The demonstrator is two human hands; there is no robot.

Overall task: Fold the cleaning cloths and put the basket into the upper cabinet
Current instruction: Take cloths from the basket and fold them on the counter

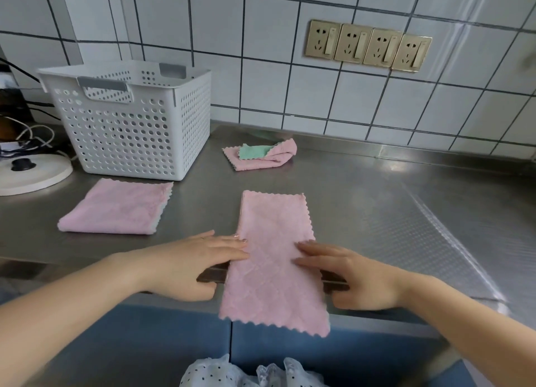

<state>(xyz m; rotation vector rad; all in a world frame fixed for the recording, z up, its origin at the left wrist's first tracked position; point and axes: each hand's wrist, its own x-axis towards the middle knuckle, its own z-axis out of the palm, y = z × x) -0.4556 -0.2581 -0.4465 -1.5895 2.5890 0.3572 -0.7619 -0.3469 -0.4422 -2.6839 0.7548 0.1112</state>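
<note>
A pink cloth (274,259), folded into a long strip, lies on the steel counter (377,212) with its near end hanging over the front edge. My left hand (197,264) rests with straight fingers on the strip's left edge. My right hand (348,273) lies flat on its right edge. A folded pink cloth (116,206) sits to the left. A crumpled pink and green cloth (261,154) lies near the wall. The white perforated basket (130,122) stands at the back left, and nothing shows inside it.
A white round appliance base (32,172) with cables sits left of the basket. Gold wall sockets (368,45) are set in the tiled wall above the counter. Blue cabinet doors (290,346) are below the counter edge.
</note>
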